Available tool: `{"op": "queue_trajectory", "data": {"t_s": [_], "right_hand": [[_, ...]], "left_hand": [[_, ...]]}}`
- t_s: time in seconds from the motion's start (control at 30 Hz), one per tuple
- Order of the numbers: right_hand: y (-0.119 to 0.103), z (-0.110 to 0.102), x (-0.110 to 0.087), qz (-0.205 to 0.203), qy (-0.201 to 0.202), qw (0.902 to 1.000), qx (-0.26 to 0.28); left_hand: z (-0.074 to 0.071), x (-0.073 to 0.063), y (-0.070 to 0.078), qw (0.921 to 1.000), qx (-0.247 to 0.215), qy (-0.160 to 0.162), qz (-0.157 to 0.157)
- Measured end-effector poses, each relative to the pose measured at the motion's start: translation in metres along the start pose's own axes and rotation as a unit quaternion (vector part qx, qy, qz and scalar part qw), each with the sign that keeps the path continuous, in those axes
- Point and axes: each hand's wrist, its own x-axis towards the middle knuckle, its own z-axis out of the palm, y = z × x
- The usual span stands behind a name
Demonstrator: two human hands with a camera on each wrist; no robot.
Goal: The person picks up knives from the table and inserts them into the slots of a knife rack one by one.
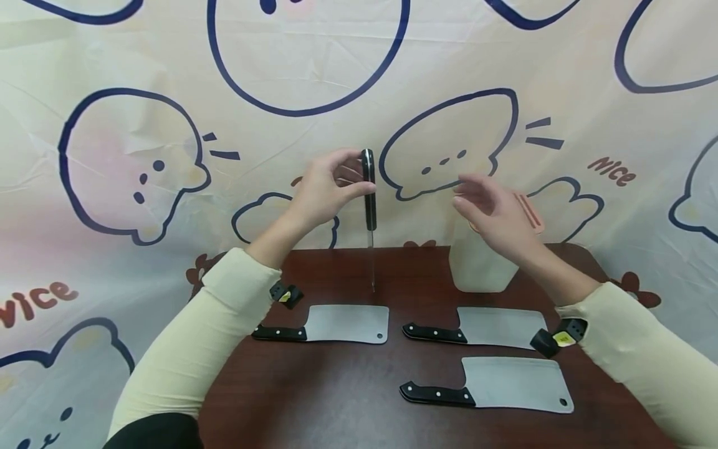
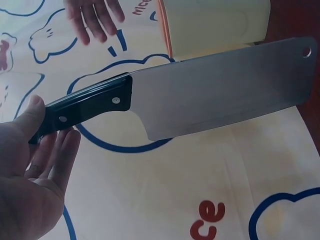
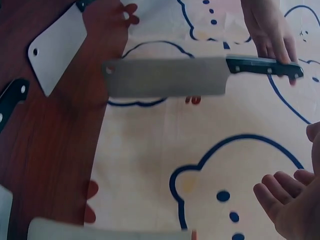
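Observation:
My left hand (image 1: 328, 190) pinches a cleaver (image 2: 215, 95) near the end of its black riveted handle. The blade hangs straight down, seen edge-on in the head view, with its tip close to the tabletop. Fingers spread and holding nothing, my right hand (image 1: 496, 215) is raised in front of a cream knife holder (image 1: 482, 268) with a pink slotted top (image 1: 530, 213), partly covering it. On the table lie three more cleavers: one at the left (image 1: 348, 324), one at the right (image 1: 499, 327) and one nearer me (image 1: 518, 385).
The dark wooden table (image 1: 314, 393) meets a cartoon-printed cloth (image 1: 314, 143) behind it. All three lying cleavers have their handles toward the left. The knife holder stands at the back right edge, behind the right-hand cleaver.

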Motion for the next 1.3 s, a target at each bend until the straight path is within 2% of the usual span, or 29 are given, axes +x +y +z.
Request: {"op": "queue_trajectory", "data": {"t_s": [0.23, 0.6, 0.83, 1.3], "right_hand": [[-0.011, 0.025, 0.009, -0.035, -0.017, 0.9989, 0.029], [-0.023, 0.050, 0.018, -0.043, -0.037, 0.9968, 0.056], [-0.021, 0.059, 0.021, -0.038, -0.046, 0.9948, 0.082], [-0.020, 0.064, 0.021, -0.034, -0.028, 0.9961, 0.076]], "left_hand": [[0.011, 0.006, 0.003, 0.9999, -0.013, 0.001, 0.011], [0.028, 0.014, 0.010, 0.9990, -0.032, 0.000, 0.031], [0.034, 0.017, 0.015, 0.9987, -0.039, -0.002, 0.032], [0.042, 0.020, 0.018, 0.9972, -0.063, -0.010, 0.040]]}}
